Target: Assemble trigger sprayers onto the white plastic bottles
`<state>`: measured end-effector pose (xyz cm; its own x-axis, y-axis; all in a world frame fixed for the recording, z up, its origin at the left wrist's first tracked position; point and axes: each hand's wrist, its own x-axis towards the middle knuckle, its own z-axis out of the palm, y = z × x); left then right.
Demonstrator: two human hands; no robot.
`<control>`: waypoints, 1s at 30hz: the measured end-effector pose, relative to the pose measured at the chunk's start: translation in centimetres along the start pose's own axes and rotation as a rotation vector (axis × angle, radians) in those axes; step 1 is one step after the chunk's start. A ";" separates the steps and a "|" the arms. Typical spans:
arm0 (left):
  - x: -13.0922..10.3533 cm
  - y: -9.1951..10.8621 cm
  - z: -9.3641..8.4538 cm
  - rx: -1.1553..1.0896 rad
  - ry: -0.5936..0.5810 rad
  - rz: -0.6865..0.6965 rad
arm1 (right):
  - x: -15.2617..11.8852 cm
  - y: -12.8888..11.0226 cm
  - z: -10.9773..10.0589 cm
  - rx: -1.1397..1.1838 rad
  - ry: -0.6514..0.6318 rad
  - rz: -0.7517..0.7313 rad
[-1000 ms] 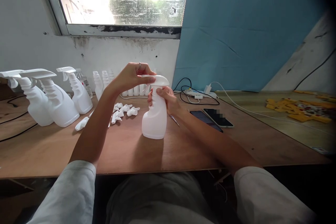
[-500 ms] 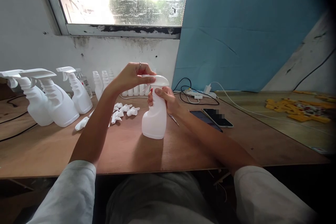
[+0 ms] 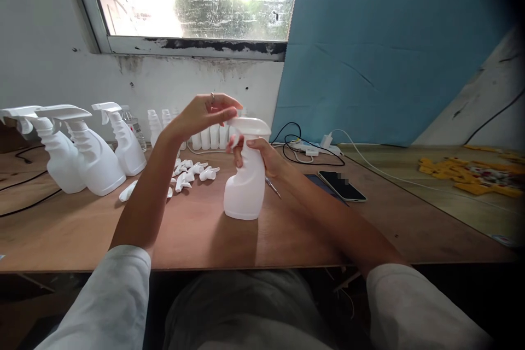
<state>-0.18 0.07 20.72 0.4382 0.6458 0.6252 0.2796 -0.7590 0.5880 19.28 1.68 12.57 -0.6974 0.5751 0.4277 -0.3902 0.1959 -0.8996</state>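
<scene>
A white spray bottle [image 3: 245, 194] stands upright on the wooden table in front of me, its trigger head [image 3: 251, 126] seated on the neck and its nozzle end facing left. Around the neck, just under the head, my right hand [image 3: 266, 154] is closed, with fingertips showing on the far side near the trigger. My left hand [image 3: 207, 112], with a ring on one finger, hovers at the nozzle end. Its fingers are stretched out and hold nothing; whether the thumb still brushes the head I cannot tell. Loose white trigger parts [image 3: 184, 178] lie left of the bottle.
Several spray bottles with heads [image 3: 96, 161] stand at the left. Bottles without heads [image 3: 205, 138] line the wall. A thin metal tool [image 3: 273, 187], a phone [image 3: 342, 186], cables and a power strip [image 3: 305, 146] lie right. Yellow pieces [image 3: 463, 172] are on another surface.
My left hand has let go of the trigger head and risen slightly to the left. The bottle now leans or sits a little further right, still in my right hand.
</scene>
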 end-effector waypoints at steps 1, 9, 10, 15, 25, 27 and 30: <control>0.0 -0.1 -0.4 0.001 0.059 0.012 | -0.1 -0.1 0.1 -0.015 0.031 0.005; -1.1 0.2 -2.4 0.087 0.058 -0.023 | -0.4 -0.7 1.4 -0.055 0.019 -0.010; -1.2 0.4 -2.3 0.101 -0.002 -0.011 | -0.4 -0.7 1.5 -0.051 0.024 -0.012; -1.4 2.1 -0.4 0.264 -0.150 0.012 | -0.6 -0.6 1.6 -0.151 -0.042 -0.002; -5.4 4.9 -6.7 0.598 0.381 -0.085 | -2.9 7.9 -1.5 -0.439 -0.132 0.074; -6.9 5.3 -8.7 0.585 0.460 -0.198 | -3.7 9.8 -1.7 -0.526 -0.099 0.095; -8.3 5.2 -10.5 0.521 0.451 -0.376 | -4.2 11.5 -1.7 -0.650 -0.100 0.082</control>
<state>-11.30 -8.35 23.94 -0.1231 0.7535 0.6458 0.7542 -0.3519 0.5544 18.73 2.85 0.28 -0.7738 0.5383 0.3339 0.0866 0.6121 -0.7860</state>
